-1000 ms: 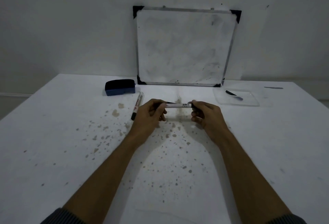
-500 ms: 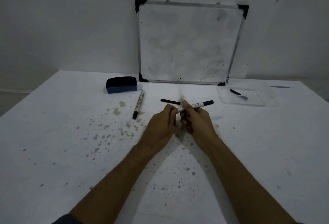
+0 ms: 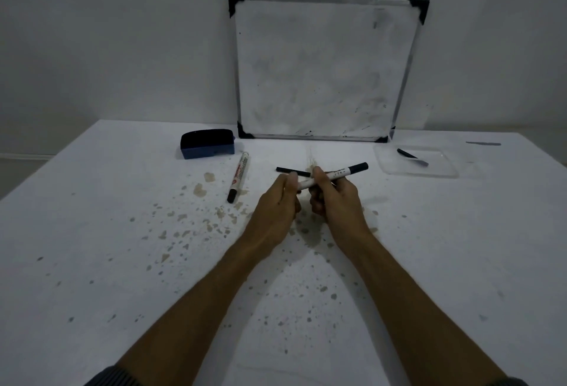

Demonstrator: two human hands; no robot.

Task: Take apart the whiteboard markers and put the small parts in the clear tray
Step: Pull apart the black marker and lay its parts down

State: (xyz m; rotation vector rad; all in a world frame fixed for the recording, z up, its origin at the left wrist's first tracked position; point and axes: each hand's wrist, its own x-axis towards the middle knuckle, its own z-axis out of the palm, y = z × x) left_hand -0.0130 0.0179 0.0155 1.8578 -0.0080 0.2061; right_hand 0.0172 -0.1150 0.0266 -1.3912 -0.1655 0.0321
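Note:
A white marker [image 3: 337,174] with a black far end is held above the table centre, tilted up to the right. My right hand [image 3: 333,198] grips its barrel, and my left hand [image 3: 280,198] pinches its near end. A black cap [image 3: 293,171] lies on the table just behind my hands. A second marker [image 3: 238,176] with red print and a black tip lies to the left. The clear tray [image 3: 395,167] sits at the back right with a black part [image 3: 406,153] and a bluish part [image 3: 421,163] inside.
A dark blue board eraser [image 3: 207,147] stands at the back left. A framed whiteboard [image 3: 325,69] leans against the wall behind the table. The white table [image 3: 122,262] is speckled with brown stains. A dark smear [image 3: 483,143] marks the far right edge.
The black cap came off the marker and now lies on the table. My hands moved closer together, and the marker swung to point up and right.

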